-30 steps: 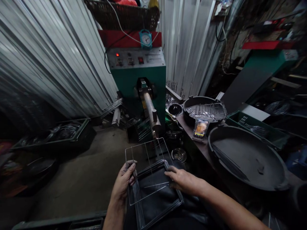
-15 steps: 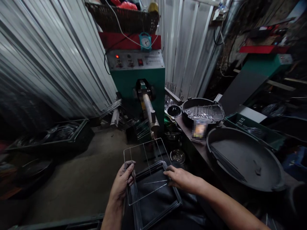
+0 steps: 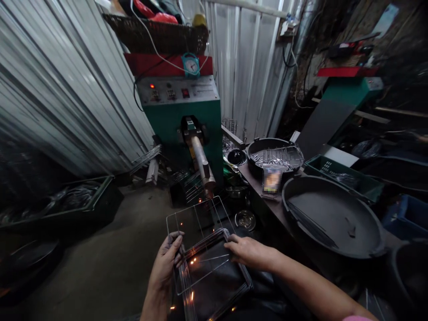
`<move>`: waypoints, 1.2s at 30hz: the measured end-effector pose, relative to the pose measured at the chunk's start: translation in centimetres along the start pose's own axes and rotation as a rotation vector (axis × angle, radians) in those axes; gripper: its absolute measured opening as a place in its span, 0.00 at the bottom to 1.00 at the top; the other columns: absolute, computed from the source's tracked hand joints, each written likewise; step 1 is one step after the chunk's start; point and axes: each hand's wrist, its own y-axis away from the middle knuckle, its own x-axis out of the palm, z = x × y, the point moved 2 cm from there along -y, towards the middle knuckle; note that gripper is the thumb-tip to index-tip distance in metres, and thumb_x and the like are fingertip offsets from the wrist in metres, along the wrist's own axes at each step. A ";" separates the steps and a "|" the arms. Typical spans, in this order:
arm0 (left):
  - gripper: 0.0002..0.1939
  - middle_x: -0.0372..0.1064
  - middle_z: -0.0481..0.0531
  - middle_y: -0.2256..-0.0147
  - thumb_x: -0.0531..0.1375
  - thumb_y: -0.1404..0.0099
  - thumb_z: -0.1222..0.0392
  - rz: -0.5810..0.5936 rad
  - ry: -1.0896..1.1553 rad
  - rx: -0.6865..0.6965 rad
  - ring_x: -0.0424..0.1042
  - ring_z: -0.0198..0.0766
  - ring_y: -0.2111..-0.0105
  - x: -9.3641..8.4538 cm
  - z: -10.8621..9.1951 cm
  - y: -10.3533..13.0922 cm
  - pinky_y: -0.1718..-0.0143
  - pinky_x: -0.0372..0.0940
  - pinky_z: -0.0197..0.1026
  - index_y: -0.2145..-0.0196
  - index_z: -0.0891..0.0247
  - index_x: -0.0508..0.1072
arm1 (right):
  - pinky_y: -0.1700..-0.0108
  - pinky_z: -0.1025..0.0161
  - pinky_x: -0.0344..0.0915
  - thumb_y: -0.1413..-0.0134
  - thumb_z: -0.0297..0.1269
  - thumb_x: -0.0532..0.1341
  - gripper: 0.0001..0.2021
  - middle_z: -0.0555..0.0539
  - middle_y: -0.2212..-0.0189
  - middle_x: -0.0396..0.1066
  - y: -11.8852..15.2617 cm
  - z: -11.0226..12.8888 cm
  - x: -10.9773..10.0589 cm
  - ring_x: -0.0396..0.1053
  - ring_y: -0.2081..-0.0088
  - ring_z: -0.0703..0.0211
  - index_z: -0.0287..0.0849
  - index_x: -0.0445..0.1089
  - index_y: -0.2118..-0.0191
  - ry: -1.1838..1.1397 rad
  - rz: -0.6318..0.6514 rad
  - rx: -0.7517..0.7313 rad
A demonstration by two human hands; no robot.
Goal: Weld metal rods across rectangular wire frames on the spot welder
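Head view | your left hand (image 3: pixel 165 258) is pinching the wire frame (image 3: pixel 198 218) at its left | your right hand (image 3: pixel 249 253) is curling at its right, hold unclear | frame is reaching the machine tip (image 3: pixel 207 189), partly over stacked frames (image 3: pixel 187 287) | sparks (image 3: pixel 192 261) are flying

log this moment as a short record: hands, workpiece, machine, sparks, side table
left hand: pinching the wire frame's left side
right hand: at the frame's right side, exact grip unclear
workpiece: wire frame above a stack of frames
machine: green, red light lit, arm tip near the frame's far edge
sparks: scattered around the frames
side table: large dark pan holding thin rods
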 end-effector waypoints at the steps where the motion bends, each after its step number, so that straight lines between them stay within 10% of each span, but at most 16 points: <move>1: 0.16 0.54 0.38 0.87 0.61 0.53 0.53 0.008 -0.002 0.008 0.45 0.21 0.91 0.0 0.0 -0.1 0.90 0.44 0.26 0.67 0.62 0.64 | 0.65 0.64 0.63 0.51 0.33 0.57 0.21 0.41 0.56 0.62 0.0 -0.1 0.1 0.68 0.65 0.56 0.41 0.59 0.50 0.016 -0.005 -0.002; 7: 0.18 0.58 0.39 0.86 0.62 0.55 0.53 -0.026 -0.003 0.020 0.45 0.21 0.91 0.1 -1.3 -1.6 0.91 0.43 0.25 0.67 0.62 0.65 | 0.59 0.62 0.62 0.55 0.44 0.59 0.26 0.41 0.51 0.58 -0.7 -2.2 0.5 0.64 0.57 0.56 0.45 0.57 0.48 -0.121 -0.339 -0.056; 12: 0.19 0.59 0.40 0.86 0.62 0.56 0.52 -0.009 -0.061 0.020 0.46 0.21 0.91 0.4 -2.2 -3.7 0.91 0.43 0.25 0.67 0.62 0.65 | 0.63 0.64 0.63 0.54 0.42 0.59 0.14 0.45 0.65 0.67 -3.9 -5.9 -0.4 0.66 0.64 0.60 0.40 0.68 0.62 -0.550 -0.758 0.237; 25: 0.18 0.58 0.39 0.86 0.63 0.57 0.55 0.039 -0.081 0.037 0.47 0.21 0.91 0.9 -4.6 -9.6 0.91 0.45 0.26 0.68 0.64 0.65 | 0.77 0.70 0.59 0.66 0.42 0.66 0.14 0.54 0.83 0.64 -13.2 -9.5 -2.1 0.61 0.81 0.68 0.36 0.67 0.75 -1.258 -0.466 0.436; 36: 0.16 0.55 0.38 0.87 0.62 0.54 0.55 0.118 -0.048 0.052 0.46 0.20 0.91 1.1 -5.4 -13.0 0.91 0.43 0.25 0.69 0.65 0.65 | 0.77 0.72 0.55 0.66 0.37 0.64 0.10 0.55 0.83 0.63 -15.1 -10.9 -3.0 0.58 0.80 0.70 0.36 0.66 0.77 -1.125 -0.451 0.386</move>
